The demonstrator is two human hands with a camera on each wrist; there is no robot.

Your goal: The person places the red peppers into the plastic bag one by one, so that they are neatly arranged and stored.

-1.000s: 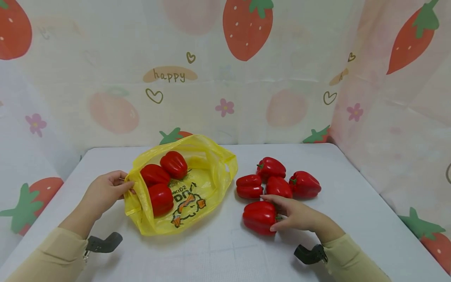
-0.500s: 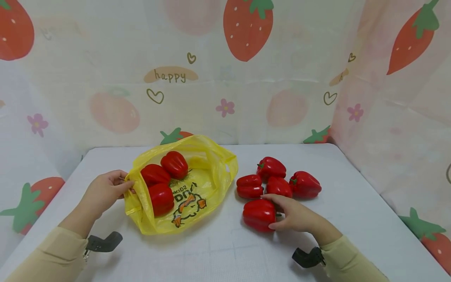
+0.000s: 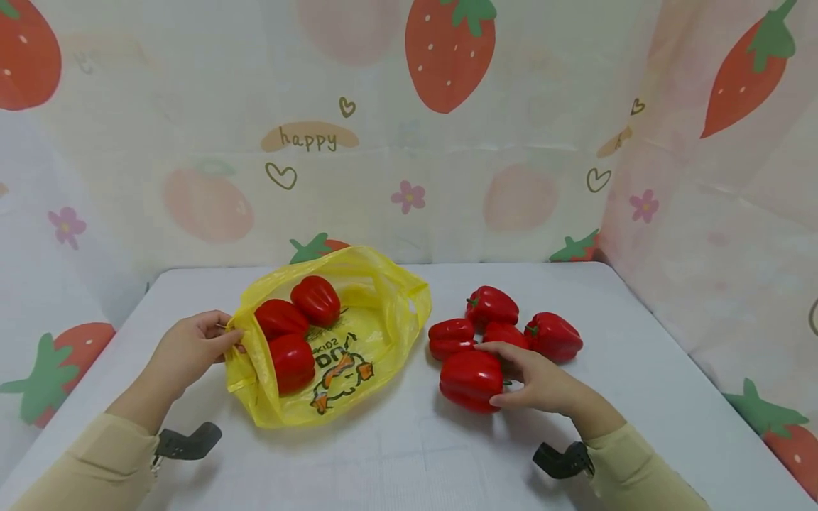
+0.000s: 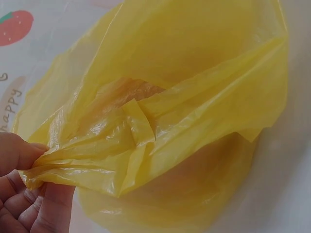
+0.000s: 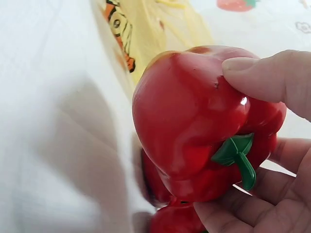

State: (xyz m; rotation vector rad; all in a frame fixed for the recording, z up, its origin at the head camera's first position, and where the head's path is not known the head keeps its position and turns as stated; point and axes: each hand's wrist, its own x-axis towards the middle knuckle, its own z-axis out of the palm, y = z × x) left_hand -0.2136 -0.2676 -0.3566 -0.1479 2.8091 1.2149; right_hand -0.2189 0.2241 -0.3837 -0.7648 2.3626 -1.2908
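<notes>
Head view: the right hand [image 3: 543, 383], the nearer one, grips a glossy red blocky bell pepper [image 3: 471, 381], long axis roughly crosswise, to the right of the open yellow plastic bag [image 3: 386, 348], whose left edge the left hand [image 3: 192, 353] pinches. Left wrist view: that pinch gathers the bag into folds. Right wrist view: the pepper's curved green stem [image 5: 238, 151] shows whole, where the head view gives only a sliver
</notes>
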